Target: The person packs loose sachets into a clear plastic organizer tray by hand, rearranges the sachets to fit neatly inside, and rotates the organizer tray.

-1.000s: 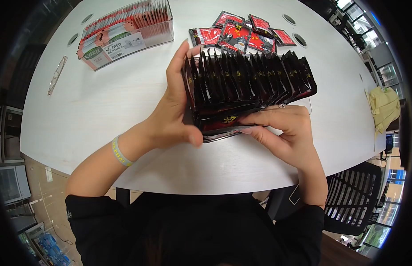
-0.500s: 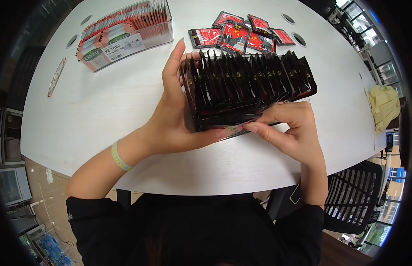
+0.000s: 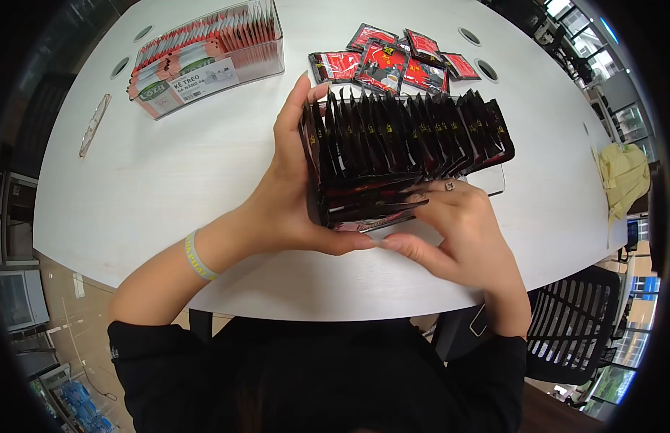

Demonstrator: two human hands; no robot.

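A clear plastic box (image 3: pixel 496 179) is packed with a long row of upright black coffee sachets (image 3: pixel 393 137), and a few more stand crosswise along its near side. My left hand (image 3: pixel 295 195) wraps round the box's left end, thumb along the front, fingers behind. Into the near side reach the fingers of my right hand (image 3: pixel 454 227), tucked behind the front sachets (image 3: pixel 382 215); their tips are hidden. The right thumb lies in front, its tip close to the left thumb. Beyond the box lie several loose red-and-black sachets (image 3: pixel 382 65) in a pile.
At the back left stands another clear box (image 3: pixel 259 61) full of pink-and-white sachets, with a paper label on its front. A thin clear strip (image 3: pixel 95 126) lies on the white table (image 3: pixel 169 166) at left. A black chair (image 3: pixel 573 325) is at the right.
My right fingers have moved from pinching at the box's front to reaching behind the front sachets, which now lean toward me. The left hand still holds the box, shifted slightly.
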